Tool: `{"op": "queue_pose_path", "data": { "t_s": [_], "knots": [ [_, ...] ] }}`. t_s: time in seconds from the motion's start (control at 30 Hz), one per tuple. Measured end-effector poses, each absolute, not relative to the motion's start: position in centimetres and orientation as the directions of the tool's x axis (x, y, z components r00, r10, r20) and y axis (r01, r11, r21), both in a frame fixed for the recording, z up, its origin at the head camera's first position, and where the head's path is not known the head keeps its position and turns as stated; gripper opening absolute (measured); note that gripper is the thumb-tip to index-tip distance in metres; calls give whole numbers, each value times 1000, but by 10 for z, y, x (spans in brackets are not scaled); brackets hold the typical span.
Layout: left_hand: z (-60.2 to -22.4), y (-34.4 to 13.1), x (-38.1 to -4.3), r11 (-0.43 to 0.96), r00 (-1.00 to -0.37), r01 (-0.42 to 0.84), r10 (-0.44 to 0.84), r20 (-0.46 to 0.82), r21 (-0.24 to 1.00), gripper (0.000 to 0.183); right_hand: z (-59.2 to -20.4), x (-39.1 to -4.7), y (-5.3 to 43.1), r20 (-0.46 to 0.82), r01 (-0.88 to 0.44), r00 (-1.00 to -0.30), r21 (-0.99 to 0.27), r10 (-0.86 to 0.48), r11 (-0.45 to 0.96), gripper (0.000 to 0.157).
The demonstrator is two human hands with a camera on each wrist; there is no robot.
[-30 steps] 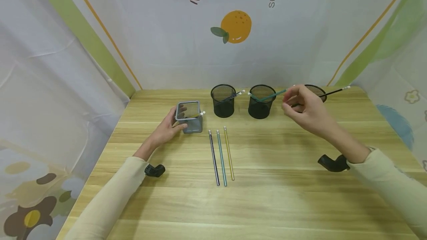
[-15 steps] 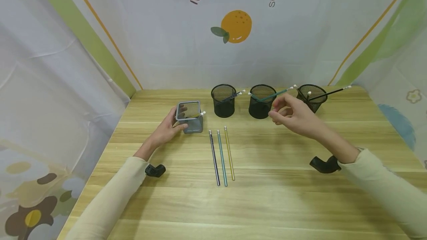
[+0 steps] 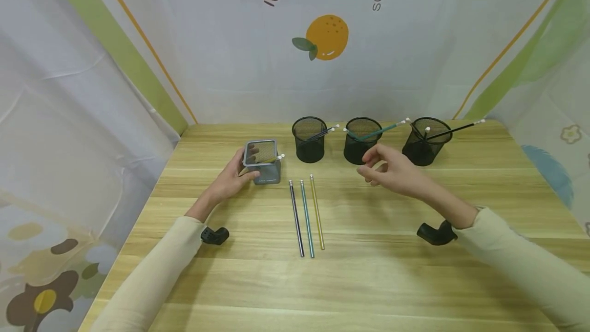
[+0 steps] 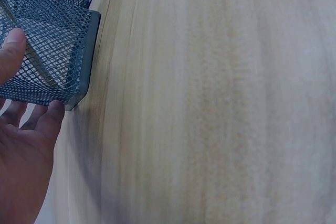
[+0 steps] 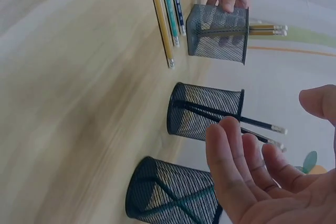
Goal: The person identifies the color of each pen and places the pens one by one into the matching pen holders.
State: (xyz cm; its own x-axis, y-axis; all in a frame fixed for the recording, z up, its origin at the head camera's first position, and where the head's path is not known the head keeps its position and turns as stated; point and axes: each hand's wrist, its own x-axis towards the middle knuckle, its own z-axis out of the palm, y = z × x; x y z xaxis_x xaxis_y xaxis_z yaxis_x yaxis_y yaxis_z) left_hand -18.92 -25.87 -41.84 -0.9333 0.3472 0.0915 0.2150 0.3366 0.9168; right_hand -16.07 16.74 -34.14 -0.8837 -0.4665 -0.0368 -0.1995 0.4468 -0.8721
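At the left of the head view, my left hand (image 3: 229,181) grips a grey square mesh pencil holder (image 3: 268,173), thumb on the near side and fingers behind. Yellow pencils (image 5: 268,30) lean inside it. My right hand (image 3: 389,170) hovers in front of the middle black mesh cup (image 3: 356,151), fingers loosely bent and nothing between them. Three pencils lie side by side on the table between the hands: a dark blue pencil (image 3: 296,219), a teal pencil (image 3: 307,219) and a yellow pencil (image 3: 317,212).
A round black mesh cup (image 3: 310,151) holds dark blue pencils; the middle one holds teal pencils (image 3: 387,128). Farther right, another black mesh cup (image 3: 419,152) holds black pencils (image 3: 461,127). Behind the wooden table (image 3: 350,286) hangs a printed curtain (image 3: 230,65).
My right hand has moved left and toward me, away from the rightmost cup, which is now fully uncovered. My left hand stays on the grey holder.
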Motion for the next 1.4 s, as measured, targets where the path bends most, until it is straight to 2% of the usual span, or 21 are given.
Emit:
{"op": "queue_pose_path", "data": {
  "t_s": [0.2,0.63,1.07,1.4],
  "knots": [
    [-418,-259,-189,337,-933,212,348,88,918,70,-351,-160,157,-74,-174,-864,-884,-498,434,40],
    [-417,-258,-188,339,-932,218,351,92,915,70,-369,-158,126,-98,-194,-822,-878,-561,438,29],
    [-419,-259,-190,336,-933,226,346,103,914,69,-385,-159,92,-271,-63,-805,-846,-528,530,35],
    [-417,-259,-189,341,-934,214,347,90,915,69,-396,-166,65,-274,-152,-806,-761,-525,631,31]
  ]
}}
